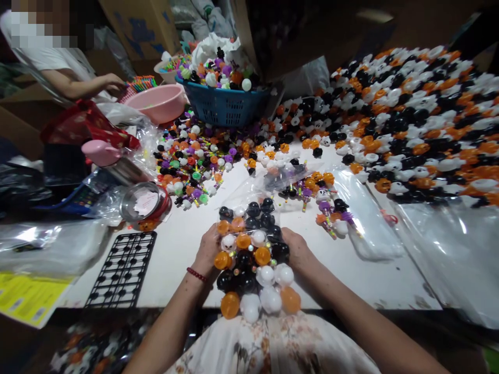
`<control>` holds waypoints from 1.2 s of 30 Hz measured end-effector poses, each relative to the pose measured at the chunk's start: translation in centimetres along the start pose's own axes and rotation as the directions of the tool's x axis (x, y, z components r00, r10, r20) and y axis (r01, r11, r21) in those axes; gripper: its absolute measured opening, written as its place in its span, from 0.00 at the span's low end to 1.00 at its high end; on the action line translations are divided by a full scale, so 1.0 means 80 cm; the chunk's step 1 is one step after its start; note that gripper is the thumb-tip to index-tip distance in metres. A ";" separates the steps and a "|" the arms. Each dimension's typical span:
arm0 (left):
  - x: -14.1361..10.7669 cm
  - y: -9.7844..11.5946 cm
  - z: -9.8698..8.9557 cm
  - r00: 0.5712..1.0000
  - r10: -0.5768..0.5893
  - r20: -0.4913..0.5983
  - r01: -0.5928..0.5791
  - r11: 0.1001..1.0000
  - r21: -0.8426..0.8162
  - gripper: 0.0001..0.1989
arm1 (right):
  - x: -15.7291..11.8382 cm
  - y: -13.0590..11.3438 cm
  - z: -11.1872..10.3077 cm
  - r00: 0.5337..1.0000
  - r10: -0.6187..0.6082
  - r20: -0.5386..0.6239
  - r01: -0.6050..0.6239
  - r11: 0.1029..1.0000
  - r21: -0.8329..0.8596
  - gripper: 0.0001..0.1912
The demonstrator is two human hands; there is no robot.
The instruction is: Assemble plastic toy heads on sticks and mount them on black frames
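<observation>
A clear plastic bag packed with black, white and orange Halloween toys [245, 258] is upright in front of my body, at the table's front edge. My left hand [209, 248] grips the bag's left side and wears a dark red bead bracelet [196, 274]. On the opposite side my right hand [295, 247] holds the same bag. The bag hides most of the fingers of both hands. Just beyond the bag lie loose toys on glittery sticks [331, 214], with pumpkin, skull and spider shapes among them.
Flat clear bags [364, 223] lie at right, below a large toy heap [409, 114]. A blue basket [230, 106] and pink basin [159, 104] stand behind. A black plastic grid [122, 267] and pink-lidded bottle [117, 161] are at left. Another person's hand [111, 84] is far left.
</observation>
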State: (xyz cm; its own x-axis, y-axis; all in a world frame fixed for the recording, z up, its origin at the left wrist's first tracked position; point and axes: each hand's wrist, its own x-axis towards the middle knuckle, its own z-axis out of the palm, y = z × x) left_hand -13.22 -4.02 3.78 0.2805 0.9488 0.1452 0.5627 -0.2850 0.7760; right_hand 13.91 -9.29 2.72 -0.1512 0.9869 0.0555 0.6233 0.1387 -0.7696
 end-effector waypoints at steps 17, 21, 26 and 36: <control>-0.025 -0.005 0.012 0.983 -0.061 -0.175 0.031 0.985 -0.172 0.13 | 0.000 -0.005 -0.005 0.991 0.131 -0.020 -0.126 0.981 0.148 0.04; -0.030 0.001 0.012 0.971 -0.119 -0.206 0.048 0.945 -0.323 0.15 | 0.000 -0.005 -0.004 0.991 0.128 -0.030 -0.123 0.983 0.136 0.05; -0.040 -0.004 0.003 0.928 0.074 -0.365 -0.106 0.992 -0.069 0.17 | -0.003 -0.005 -0.003 0.990 0.138 -0.042 -0.131 0.983 0.132 0.06; -0.026 0.006 0.012 0.866 -0.013 -0.500 -0.009 0.999 -0.040 0.10 | -0.003 0.005 0.007 0.988 0.146 -0.043 -0.139 0.981 0.136 0.08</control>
State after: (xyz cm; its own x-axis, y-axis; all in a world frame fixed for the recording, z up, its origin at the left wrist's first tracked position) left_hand -12.76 -6.27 3.27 -0.1533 0.8931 0.4229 0.5283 -0.2876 0.7989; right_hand 13.74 -9.50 2.04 -0.0253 0.9992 -0.0305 0.5281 -0.0126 -0.8491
